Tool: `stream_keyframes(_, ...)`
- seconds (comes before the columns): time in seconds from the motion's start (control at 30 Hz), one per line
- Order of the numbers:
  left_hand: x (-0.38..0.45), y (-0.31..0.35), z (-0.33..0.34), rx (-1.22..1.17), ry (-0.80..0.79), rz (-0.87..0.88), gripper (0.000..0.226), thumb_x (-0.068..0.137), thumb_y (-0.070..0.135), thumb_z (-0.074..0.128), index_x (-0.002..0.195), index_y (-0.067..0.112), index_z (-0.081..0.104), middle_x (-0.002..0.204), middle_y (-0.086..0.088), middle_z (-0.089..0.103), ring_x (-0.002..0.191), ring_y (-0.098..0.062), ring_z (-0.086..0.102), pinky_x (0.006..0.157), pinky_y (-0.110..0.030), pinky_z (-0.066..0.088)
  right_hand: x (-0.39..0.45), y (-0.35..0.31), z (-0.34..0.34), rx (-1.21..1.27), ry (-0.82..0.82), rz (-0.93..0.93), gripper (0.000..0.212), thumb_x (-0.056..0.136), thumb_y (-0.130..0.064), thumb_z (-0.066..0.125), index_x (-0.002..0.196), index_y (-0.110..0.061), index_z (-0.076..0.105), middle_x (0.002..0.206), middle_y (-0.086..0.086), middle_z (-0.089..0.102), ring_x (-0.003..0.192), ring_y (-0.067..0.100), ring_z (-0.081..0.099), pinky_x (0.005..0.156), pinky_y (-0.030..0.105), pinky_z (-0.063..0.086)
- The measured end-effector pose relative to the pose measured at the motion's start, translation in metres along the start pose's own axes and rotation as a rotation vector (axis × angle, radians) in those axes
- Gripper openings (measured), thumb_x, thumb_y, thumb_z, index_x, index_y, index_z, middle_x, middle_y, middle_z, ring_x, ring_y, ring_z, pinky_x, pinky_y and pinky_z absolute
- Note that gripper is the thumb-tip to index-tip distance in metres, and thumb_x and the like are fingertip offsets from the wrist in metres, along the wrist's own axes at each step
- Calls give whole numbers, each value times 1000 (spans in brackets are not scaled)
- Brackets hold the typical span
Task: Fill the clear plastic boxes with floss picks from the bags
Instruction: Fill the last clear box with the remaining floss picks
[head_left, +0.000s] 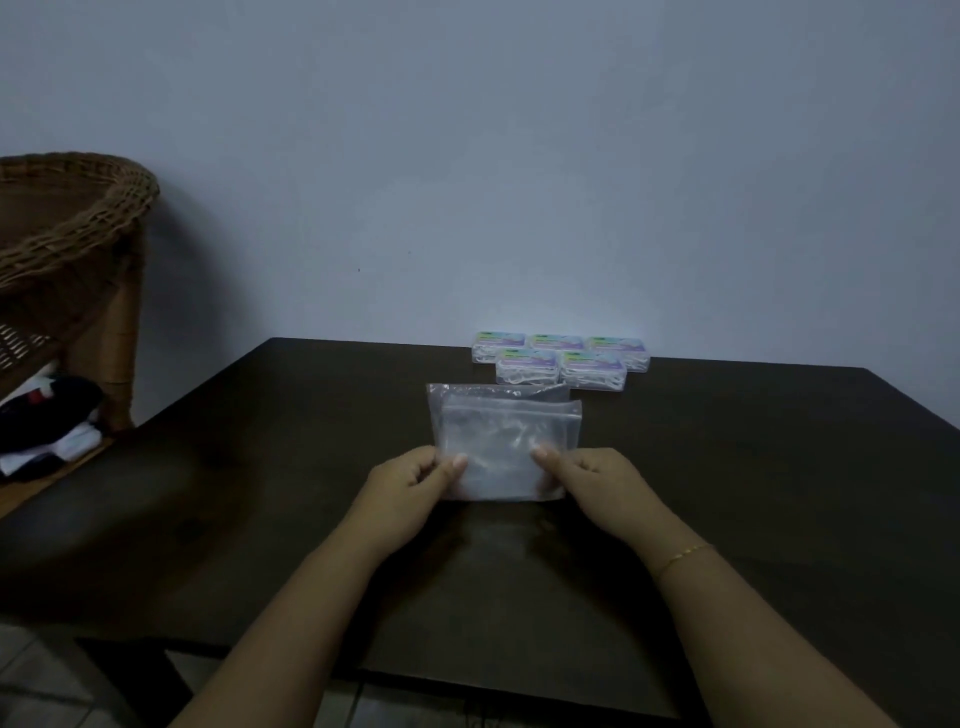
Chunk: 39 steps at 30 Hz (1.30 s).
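Both hands meet over the middle of the dark tabletop (753, 467), each pinching the near end of a clear plastic bag (506, 441). The left hand (415, 480) grips the bag's near left corner, thumb on top and fingers curled beneath; the right hand (587, 483) grips the near right corner in the same way, thumb pressed on the plastic. A thin gold bracelet (683, 553) circles the right wrist. The bag stretches away from the hands toward the far side, its far end folded or doubled so that two layers of edge show; it looks flat, and whether any floss picks are in it cannot be told through the hazy plastic. Just beyond the bag's far edge, at the far side of the tabletop close to the pale wall (519, 156), stand five clear plastic boxes (558, 358) with coloured labels on their lids: three in the far row and two in the near row, set side by side and touching or nearly so. White floss picks show through their sides. At the left, off the tabletop, stands a woven wicker chair (72, 234), with a heap of dark and white cloth (47, 421) on a lower surface beneath it.
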<state>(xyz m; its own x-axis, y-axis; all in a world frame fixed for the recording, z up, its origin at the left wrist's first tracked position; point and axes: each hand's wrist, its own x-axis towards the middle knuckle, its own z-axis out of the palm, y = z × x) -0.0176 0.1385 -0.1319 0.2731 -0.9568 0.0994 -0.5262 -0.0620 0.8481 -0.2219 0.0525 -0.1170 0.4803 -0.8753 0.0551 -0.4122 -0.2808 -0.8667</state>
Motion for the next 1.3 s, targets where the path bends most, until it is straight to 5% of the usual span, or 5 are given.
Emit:
stream_keyframes(0.23, 10, 8, 6, 513, 91, -114, 55, 89, 59, 47, 49, 21, 53, 72, 10, 59, 100, -15, 52, 88, -37, 33, 9, -1, 18, -223, 242, 89, 43, 88, -48, 57, 60, -19, 44, 64, -3, 49, 64, 15, 48, 71, 34, 41)
stream_keyframes(0.37, 16, 15, 9, 623, 27, -284, 52, 80, 65, 53, 124, 38, 57, 134, 4, 46, 129, -23, 31, 93, -38, 28, 8, 0, 21, -440, 261, 135, 27, 89, -51, 52, 79, -25, 52, 92, -6, 48, 101, 19, 48, 89, 36, 38)
stream_keyframes(0.63, 27, 31, 18, 59, 0, -349, 27, 52, 31, 75, 76, 21, 68, 92, -4, 70, 98, -26, 63, 91, -43, 51, 4, -1, 10, 15, 276, 177, 46, 81, -23, 67, 115, -31, 36, 96, -11, 52, 90, 9, 52, 96, 38, 37)
stream_keyframes(0.83, 8, 32, 8, -343, 83, -431, 96, 73, 9, 78, 149, 14, 20, 142, -11, 44, 119, -28, 52, 79, -32, 44, -6, -10, 18, 489, 208, 27, 81, 79, 9, 60, 143, -27, 26, 111, 4, 55, 94, 17, 60, 79, 34, 54)
stream_keyframes(1.3, -65, 29, -47, -423, -68, -247, 79, 75, -9, 71, 142, 18, 39, 121, -14, 55, 105, -31, 62, 86, -45, 55, -49, -28, 58, 609, 76, -8, 40, 86, -6, 63, 124, -19, 58, 111, 9, 65, 97, 26, 66, 84, 40, 56)
